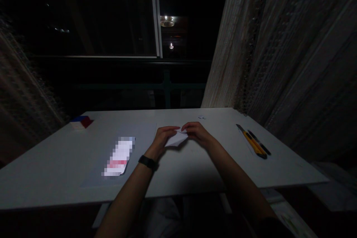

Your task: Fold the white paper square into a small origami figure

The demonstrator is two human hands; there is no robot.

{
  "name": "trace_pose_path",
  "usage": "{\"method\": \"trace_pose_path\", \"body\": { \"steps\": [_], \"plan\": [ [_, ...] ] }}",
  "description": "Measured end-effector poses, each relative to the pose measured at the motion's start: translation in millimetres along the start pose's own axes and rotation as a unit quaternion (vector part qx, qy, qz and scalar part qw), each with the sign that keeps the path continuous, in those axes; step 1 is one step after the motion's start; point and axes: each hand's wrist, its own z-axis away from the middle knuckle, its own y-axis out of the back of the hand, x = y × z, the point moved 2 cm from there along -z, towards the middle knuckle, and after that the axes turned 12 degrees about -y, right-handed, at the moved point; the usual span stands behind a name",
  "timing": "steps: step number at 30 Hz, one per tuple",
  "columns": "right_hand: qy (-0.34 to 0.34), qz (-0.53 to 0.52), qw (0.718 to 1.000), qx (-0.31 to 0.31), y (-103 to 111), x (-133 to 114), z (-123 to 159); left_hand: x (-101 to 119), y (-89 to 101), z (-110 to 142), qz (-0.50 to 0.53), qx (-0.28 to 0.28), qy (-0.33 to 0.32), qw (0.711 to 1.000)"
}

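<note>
paper (177,140) partly behind fingers (169,128); phone screen (119,154) blurred out

Window (92,22): nearly black, small bright lamps (167,21)
Phone screen (119,154): brightest patch, pixelated
Counter (41,178): dim grey, soft shadow near the front middle
Held paper (177,140): pale, fine detail soft
Curtains (223,63): murky, darkening toward the outer edges

You are holding a small white sheet of folded paper (176,140) with your left hand (163,135) and right hand (197,132); its angular main part is spreading below your fingers, its upper edge is lying between them, above the surface (189,171).
</note>
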Motion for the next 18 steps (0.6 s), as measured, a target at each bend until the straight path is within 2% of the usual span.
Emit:
{"method": "trace_pose_path", "body": {
  "steps": [3, 8, 13, 18],
  "plan": [
    [0.009, 0.012, 1.0, -0.005, 0.6, 0.0, -0.7, 0.7, -1.1, 0.2, -0.02, 0.0, -0.011, 1.0],
    [0.025, 0.033, 0.999, -0.025, -1.5, -0.1, 0.3, 0.3, -2.8, -0.6, -0.042, 0.039, -0.019, 0.998],
    [0.111, 0.091, 0.989, 0.02, -2.5, 3.5, -4.8, -2.2, -1.2, -3.2, -0.079, 0.032, -0.06, 0.995],
    [0.097, 0.073, 0.992, 0.046, -3.9, 7.4, -7.8, -0.9, -0.8, -4.3, -0.131, 0.039, -0.105, 0.985]
  ]
}}
